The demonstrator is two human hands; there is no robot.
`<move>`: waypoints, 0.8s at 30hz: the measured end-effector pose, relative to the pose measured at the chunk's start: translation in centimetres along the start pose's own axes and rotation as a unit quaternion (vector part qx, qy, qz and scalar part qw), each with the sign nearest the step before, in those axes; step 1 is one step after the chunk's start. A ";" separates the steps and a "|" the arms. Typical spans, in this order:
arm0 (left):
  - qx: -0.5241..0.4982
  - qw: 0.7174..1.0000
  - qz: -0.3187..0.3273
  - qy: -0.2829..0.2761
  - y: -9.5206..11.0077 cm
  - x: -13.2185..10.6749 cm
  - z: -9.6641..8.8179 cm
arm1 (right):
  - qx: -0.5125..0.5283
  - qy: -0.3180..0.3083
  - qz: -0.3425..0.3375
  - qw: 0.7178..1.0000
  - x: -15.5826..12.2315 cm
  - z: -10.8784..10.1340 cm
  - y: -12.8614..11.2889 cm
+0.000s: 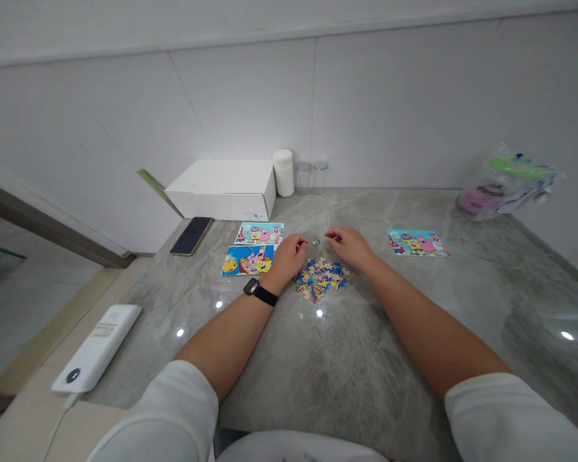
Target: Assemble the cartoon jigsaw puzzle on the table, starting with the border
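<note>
A loose pile of jigsaw pieces [320, 280], blue, yellow and plain-backed, lies on the grey stone-look table [337, 366] between my forearms. Just left of the pile's far edge is my left hand [290, 258], fingers curled together; whatever they may hold is hidden. On the far right side of the pile, my right hand [350, 247] pinches what looks like a small jigsaw piece at its fingertips. One small jigsaw piece [316, 242] lies in the gap between both hands. Beside my left hand are two cartoon picture cards, a blue card [248, 260] and a lighter card [257, 233] behind it.
Another cartoon card [418, 243] lies to the right. Along the back stand a white box [221, 186], a white bottle [284, 173] and two clear glasses [311, 178]. A phone [191, 236], a white power bank [97, 348] and a plastic bag [508, 183] sit near the sides.
</note>
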State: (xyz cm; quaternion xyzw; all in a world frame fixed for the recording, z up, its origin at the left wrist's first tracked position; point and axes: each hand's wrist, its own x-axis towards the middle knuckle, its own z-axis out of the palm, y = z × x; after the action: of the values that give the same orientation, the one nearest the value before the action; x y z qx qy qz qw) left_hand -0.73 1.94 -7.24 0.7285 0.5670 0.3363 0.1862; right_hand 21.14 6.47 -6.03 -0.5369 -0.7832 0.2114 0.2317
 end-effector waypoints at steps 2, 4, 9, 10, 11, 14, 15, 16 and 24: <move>-0.003 1.000 0.004 -0.005 -0.3 0.0 0.2 | -0.082 -0.002 -0.049 0.995 -0.1 0.7 0.2; 0.000 1.000 0.023 -0.017 -0.4 0.0 0.4 | -0.133 -0.022 -0.081 0.988 -0.1 1.3 0.3; -0.002 0.998 0.043 -0.045 -0.6 -0.2 0.7 | -0.167 -0.040 -0.098 0.980 0.3 1.5 0.5; -0.002 0.998 0.041 -0.046 -0.6 -0.2 0.7 | -0.165 -0.041 -0.099 0.980 0.3 1.4 0.5; 0.001 0.998 0.039 -0.045 -0.6 -0.2 0.7 | -0.163 -0.041 -0.100 0.981 0.3 1.2 0.5; 0.027 0.998 0.041 -0.040 -0.5 -0.3 0.7 | -0.147 -0.048 -0.120 0.981 0.3 0.9 0.6; 0.042 0.997 0.045 -0.043 -0.5 -0.3 0.7 | -0.140 -0.049 -0.126 0.981 0.3 0.9 0.6; 0.057 0.996 0.052 -0.051 -0.4 -0.2 0.7 | -0.134 -0.047 -0.131 0.981 0.3 0.9 0.7; 0.048 0.988 0.108 -0.096 -0.2 -0.4 0.8 | -0.118 -0.056 -0.145 0.981 -0.1 1.3 1.2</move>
State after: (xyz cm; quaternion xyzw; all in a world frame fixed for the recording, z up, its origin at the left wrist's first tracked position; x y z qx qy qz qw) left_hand -0.35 1.71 -8.01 0.8223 0.4802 0.2553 0.1678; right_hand 21.28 6.66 -7.81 -0.4281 -0.8841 0.1114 0.1507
